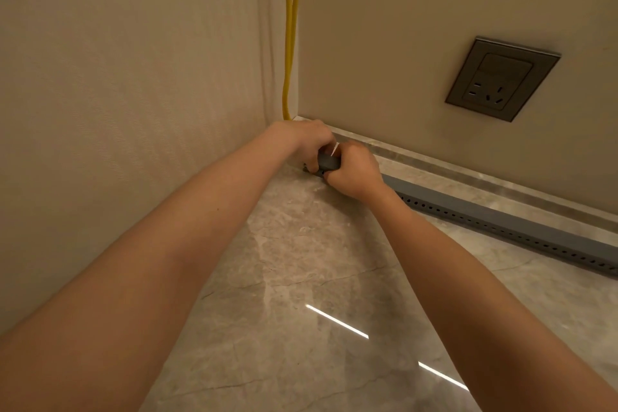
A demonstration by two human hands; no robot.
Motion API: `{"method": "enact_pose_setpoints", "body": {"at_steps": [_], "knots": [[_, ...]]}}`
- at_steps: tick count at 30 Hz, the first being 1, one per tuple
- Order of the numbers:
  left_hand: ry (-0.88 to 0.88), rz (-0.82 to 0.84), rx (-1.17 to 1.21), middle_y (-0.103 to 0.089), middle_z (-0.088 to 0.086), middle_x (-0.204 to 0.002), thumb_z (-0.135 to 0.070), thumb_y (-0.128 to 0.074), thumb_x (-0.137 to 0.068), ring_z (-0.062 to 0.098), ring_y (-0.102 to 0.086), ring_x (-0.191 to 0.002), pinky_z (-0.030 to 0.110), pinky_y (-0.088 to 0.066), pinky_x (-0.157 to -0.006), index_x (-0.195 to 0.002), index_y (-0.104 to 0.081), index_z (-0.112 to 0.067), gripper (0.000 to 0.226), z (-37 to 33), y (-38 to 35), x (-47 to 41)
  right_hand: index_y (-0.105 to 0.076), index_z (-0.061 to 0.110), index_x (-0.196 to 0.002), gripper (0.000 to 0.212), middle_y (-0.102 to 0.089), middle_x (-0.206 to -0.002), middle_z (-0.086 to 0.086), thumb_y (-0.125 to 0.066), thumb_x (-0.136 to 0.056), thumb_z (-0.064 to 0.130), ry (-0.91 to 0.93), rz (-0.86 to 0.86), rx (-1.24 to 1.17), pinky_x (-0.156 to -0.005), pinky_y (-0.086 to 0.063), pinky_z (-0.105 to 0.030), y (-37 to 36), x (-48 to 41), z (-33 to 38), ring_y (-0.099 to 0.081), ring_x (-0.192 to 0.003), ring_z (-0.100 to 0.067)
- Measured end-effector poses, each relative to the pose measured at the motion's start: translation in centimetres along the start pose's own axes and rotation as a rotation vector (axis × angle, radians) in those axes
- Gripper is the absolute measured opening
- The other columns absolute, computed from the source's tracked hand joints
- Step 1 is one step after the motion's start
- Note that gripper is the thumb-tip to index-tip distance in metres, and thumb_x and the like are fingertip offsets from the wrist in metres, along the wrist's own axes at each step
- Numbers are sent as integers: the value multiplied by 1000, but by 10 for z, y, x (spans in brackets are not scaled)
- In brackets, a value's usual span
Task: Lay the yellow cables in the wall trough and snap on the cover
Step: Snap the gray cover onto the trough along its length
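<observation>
Warm, dim indoor light tinted everything amber. Two thin white glare streaks (reflections of an unseen strip light overhead) crossed the glossy marble floor (301,328). Soft shadows gathered in the corner. Wide-angle distortion bent the walls (117,60) outward; focus stayed slightly soft throughout.

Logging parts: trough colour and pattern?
Grey trough, with a row of small holes along its lower side; head view.

Two thin yellow cables (290,27) hang side by side down the room corner, lower ends hidden. Long grey plastic wall trough (501,211) w/ a row of small holes lies on the floor along the baseboard, running right from that corner; cover on, near end hidden.
</observation>
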State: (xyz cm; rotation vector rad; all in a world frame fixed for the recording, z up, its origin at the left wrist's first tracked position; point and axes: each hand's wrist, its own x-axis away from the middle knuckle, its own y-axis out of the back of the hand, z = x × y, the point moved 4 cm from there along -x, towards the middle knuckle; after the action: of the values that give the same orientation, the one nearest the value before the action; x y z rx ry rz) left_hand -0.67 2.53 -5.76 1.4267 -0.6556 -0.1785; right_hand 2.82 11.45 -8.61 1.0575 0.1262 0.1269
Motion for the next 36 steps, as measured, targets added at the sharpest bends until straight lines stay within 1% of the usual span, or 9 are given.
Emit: {"method": "enact_pose_setpoints", "body": {"at_steps": [3,7,11,14,15,21,26,31,36], "knots": [[1,75,-17,-64,7,-106,-18,-73,-78,23,-58,-94,28,-42,-73,-116,-58,-11,41,-2,-2,-6,-64,4,-86,17,-68,-90,-15,-68,-73,14,-61,68,-81,-59,-46,-32,4,-3,-1,-62,-82,-32],[14,131,-14,-65,7,-108,-22,-76,-75,24,-58,-96,33,-47,-81,-118,-59,-13,47,1,-4,-12,-55,13,-68,22,-59,-82,-6,-78,-68,15,-145,221,-194,-59,-40,-29,8,-5,-5,-54,-78,-22],[14,123,-20,-57,3,-97,-23,-77,-75,20,-52,-87,33,-46,-79,-113,-59,-11,44,1,-3,-13,-68,-3,-100,29,-59,-96,-10,-69,-78,15,-249,278,-317,-88,-47,-40,19,-9,-11,-51,-89,-19],[17,110,-3,-57,1,-96,-23,-78,-73,20,-52,-87,32,-45,-78,-115,-59,-11,48,2,-3,-12,-58,0,-99,25,-51,-96,-9,-64,-82,18,-286,336,-160,-64,-41,-30,24,-13,-5,-48,-87,-22],[16,107,1,-58,2,-96,-24,-78,-73,20,-53,-87,33,-46,-79,-117,-59,-11,50,2,-3,-12,-52,4,-99,24,-50,-97,-9,-63,-83,18,-297,353,-107,-62,-39,-28,26,-14,-2,-48,-87,-23],[72,160,85,-54,-3,-97,-32,-71,-81,17,-50,-91,29,-42,-82,-115,-59,-13,41,8,2,-9,-44,0,-130,46,-51,-115,-13,-58,-90,19,-316,407,9,-78,-35,-30,24,-15,5,-43,-94,-24],[109,205,95,-52,-1,-95,-23,-65,-88,19,-48,-91,34,-43,-89,-111,-62,-10,27,5,6,-17,-48,0,-127,43,-47,-105,-9,-58,-90,20,-295,439,60,-79,-37,-31,26,-16,7,-45,-95,-22],[114,212,96,-54,2,-103,-20,-68,-86,21,-50,-98,37,-43,-98,-114,-63,-10,31,4,7,-18,-50,1,-127,45,-52,-110,-11,-61,-88,23,-313,441,19,-98,-44,-36,28,-16,2,-46,-95,-23],[112,207,135,-60,7,-124,-19,-67,-86,21,-53,-106,35,-43,-100,-122,-62,-12,37,5,7,-15,-55,3,-122,42,-59,-129,-9,-66,-86,21,-365,448,-41,-82,-42,-30,29,-17,-1,-51,-93,-19]]}}
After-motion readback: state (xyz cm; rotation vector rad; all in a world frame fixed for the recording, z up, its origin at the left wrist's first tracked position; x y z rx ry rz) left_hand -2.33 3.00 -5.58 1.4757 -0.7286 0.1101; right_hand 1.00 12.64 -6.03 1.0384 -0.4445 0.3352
